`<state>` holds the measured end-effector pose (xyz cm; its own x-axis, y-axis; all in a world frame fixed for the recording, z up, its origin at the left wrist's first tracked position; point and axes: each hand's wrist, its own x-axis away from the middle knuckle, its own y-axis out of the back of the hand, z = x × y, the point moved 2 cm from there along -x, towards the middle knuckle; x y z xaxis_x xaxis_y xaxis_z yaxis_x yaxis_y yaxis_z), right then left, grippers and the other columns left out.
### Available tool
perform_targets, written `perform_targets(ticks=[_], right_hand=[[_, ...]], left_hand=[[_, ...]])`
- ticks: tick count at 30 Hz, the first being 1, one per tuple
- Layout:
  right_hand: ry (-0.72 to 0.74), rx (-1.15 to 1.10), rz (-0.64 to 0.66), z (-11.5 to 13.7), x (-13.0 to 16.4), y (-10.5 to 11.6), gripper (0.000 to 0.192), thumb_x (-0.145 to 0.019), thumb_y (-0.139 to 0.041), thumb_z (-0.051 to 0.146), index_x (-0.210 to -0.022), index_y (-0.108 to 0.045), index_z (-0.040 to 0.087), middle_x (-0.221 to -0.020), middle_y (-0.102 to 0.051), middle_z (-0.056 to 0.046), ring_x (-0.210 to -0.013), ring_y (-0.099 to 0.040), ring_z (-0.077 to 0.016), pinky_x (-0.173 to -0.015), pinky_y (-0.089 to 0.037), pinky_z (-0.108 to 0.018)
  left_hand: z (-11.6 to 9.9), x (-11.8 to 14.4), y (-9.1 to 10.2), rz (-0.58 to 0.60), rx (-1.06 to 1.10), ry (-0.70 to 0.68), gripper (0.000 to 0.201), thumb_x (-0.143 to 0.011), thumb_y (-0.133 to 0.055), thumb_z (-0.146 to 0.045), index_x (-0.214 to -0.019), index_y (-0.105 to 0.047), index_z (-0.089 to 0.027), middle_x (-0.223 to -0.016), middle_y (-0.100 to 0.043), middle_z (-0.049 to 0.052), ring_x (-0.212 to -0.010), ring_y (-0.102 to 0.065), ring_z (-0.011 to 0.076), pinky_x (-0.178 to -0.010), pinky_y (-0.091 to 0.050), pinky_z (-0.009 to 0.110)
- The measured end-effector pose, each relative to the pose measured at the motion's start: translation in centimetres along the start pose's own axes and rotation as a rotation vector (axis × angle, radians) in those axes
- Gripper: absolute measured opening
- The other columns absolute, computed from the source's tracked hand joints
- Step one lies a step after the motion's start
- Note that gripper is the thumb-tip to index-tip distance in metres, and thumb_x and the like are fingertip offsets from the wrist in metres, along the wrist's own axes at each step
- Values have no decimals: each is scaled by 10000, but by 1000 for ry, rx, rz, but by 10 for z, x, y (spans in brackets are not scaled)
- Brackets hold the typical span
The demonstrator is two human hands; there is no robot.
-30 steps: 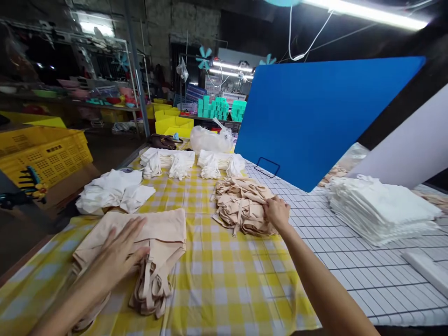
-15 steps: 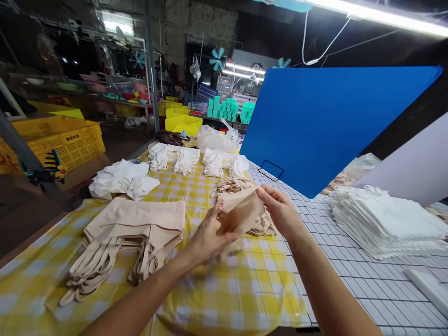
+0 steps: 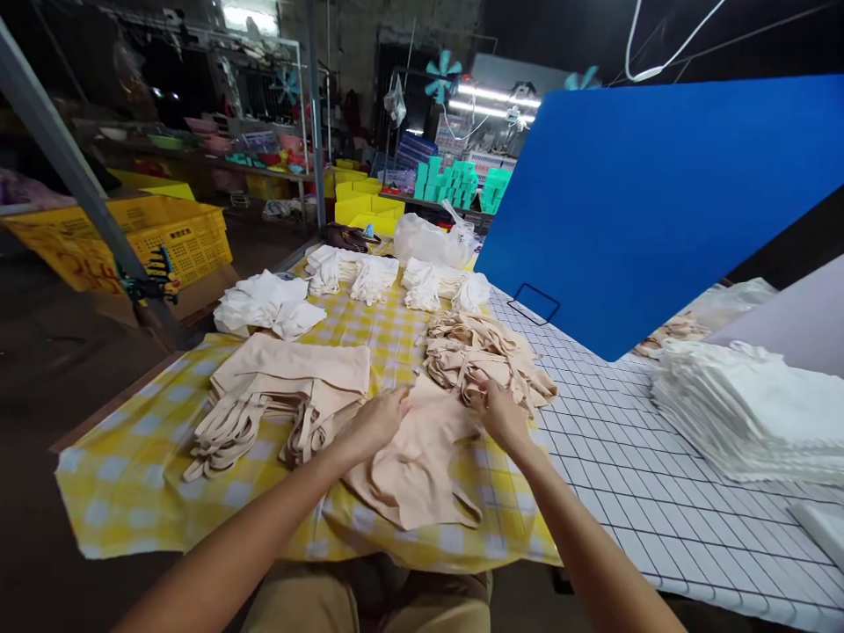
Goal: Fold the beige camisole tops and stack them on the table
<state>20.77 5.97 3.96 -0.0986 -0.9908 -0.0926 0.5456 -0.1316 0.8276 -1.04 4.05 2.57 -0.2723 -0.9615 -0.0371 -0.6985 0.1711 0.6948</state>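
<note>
While both hands press down on it, a beige fabric piece (image 3: 415,457) lies flat on the yellow checked cloth (image 3: 132,475) at the near edge of the tabletop (image 3: 659,492). The left hand (image 3: 379,422) and right hand (image 3: 498,415) pinch its upper edge, each grip closed on the fabric. A loose beige pile (image 3: 481,356) touches it behind; a folded beige stack (image 3: 290,396) lies just left.
</note>
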Motion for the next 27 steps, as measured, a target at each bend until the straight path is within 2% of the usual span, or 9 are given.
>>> perform_targets(ticks=[3, 6, 12, 17, 19, 22, 24, 26, 27], right_hand=[[100, 132, 16, -16, 14, -17, 230, -780, -471, 207, -981, -568, 155, -934, -591, -94, -819, -556, -220, -727, -410, -342], [168, 179, 69, -19, 25, -24, 231, -777, -446, 135, -962, -580, 167, -957, -578, -82, -819, -561, -200, -719, -423, -315], [453, 265, 213, 2, 34, -38, 330, -754, -452, 39, -1007, -615, 174, -1029, -563, -91, -983, -527, -211, -803, -429, -299], [445, 270, 222, 17, 29, -45, 312, -793, -439, 50, -1016, -631, 153, -1035, -580, -100, -963, -553, -206, -802, -442, -294], [459, 279, 201, 24, 22, -47, 345, -805, -406, 40, -1042, -628, 157, -1060, -588, -100, -973, -557, -208, -799, -447, -302], [626, 267, 231, 41, 11, -54, 489, -771, -343, -31, -1144, -584, 173, -1182, -563, -92, -1085, -510, -205, -893, -416, -340], [798, 212, 347, 56, 6, -60, 544, -739, -344, -56, -1177, -563, 183, -1235, -545, -78, -1175, -447, -195, -972, -364, -361], [908, 126, 502, 71, 3, -63, 491, -738, -394, -29, -1132, -587, 190, -1183, -585, -67, -1161, -461, -189, -968, -370, -355], [911, 79, 546, 78, 2, -61, 425, -741, -432, -2, -1073, -614, 192, -1104, -623, -57, -1092, -510, -186, -927, -404, -339]], left_hand=[[11, 10, -7, 14, -261, 44, 340, -833, -461, -186, -1165, -501, -125, -1133, -594, 144, -1050, -552, 225, -888, -405, 308], [19, 19, -11, 91, -410, 138, 300, -809, -510, -201, -1090, -538, -101, -1085, -597, 168, -1013, -569, 252, -858, -419, 322], [23, 35, -12, 74, -457, 268, 301, -809, -493, -211, -1035, -552, -22, -963, -612, 243, -907, -605, 301, -738, -445, 357], [19, 50, -4, 103, -474, 277, 225, -824, -432, -203, -935, -596, -95, -870, -647, 180, -824, -626, 281, -676, -441, 343], [17, 50, -1, 63, -464, 251, 212, -822, -422, -189, -941, -582, -117, -880, -641, 159, -826, -618, 261, -671, -434, 328], [15, 44, 2, -50, -304, 150, 141, -800, -431, -171, -869, -552, -152, -820, -610, 89, -782, -582, 208, -671, -413, 295], [14, 38, 6, -93, -74, 71, 75, -795, -439, -184, -787, -512, -167, -726, -552, 25, -707, -535, 158, -647, -391, 260], [11, 33, 12, -46, 206, -22, 81, -803, -456, -237, -755, -470, -174, -654, -475, -25, -627, -471, 115, -595, -361, 224], [9, 31, 17, 10, 342, -72, 116, -804, -473, -280, -757, -454, -175, -635, -443, -42, -596, -441, 99, -566, -342, 207]])
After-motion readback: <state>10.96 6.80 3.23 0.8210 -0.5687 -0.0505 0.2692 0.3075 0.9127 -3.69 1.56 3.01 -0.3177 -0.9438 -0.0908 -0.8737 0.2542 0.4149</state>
